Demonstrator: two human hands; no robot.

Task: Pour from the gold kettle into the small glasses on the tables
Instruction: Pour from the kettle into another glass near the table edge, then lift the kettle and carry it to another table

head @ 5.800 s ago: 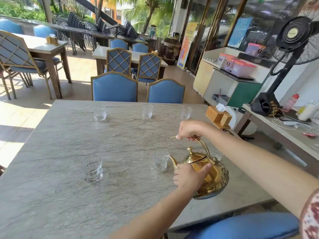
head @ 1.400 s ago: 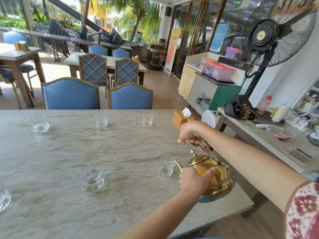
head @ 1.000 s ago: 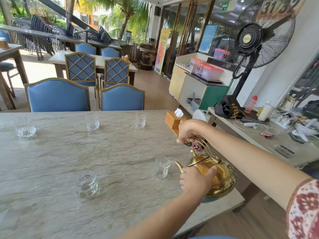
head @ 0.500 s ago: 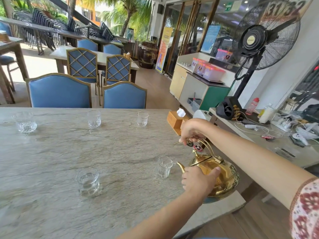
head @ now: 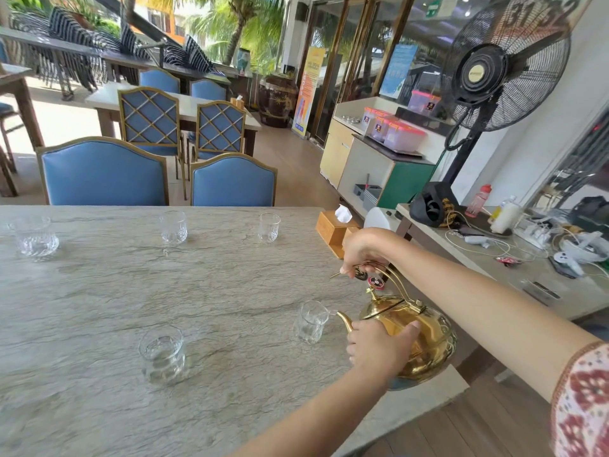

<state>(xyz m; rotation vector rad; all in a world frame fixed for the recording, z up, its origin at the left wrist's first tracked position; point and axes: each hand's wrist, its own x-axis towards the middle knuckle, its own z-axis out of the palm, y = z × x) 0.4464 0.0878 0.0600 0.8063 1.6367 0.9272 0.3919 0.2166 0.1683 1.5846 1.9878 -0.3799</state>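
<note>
The gold kettle [head: 425, 338] is tilted over the right end of the marble table [head: 99, 308], its spout at the rim of a small glass [head: 310, 321]. My right hand [head: 362, 250] grips the top of the kettle's arched handle. My left hand [head: 379, 349] is pressed flat against the kettle's near side, supporting it. Another small glass [head: 162, 354] with water in it stands to the left. Along the far edge stand three more glasses: left [head: 33, 236], middle [head: 173, 227] and right [head: 269, 227].
A wooden tissue box [head: 334, 227] sits at the table's far right corner. Two blue chairs [head: 105, 174] stand behind the table. To the right is a side table [head: 527, 285] with cables and bottles, and a large black standing fan [head: 501, 64].
Both hands have kept their hold on the kettle with its spout at the same glass. My view has swung right, bringing the side table and fan into view.
</note>
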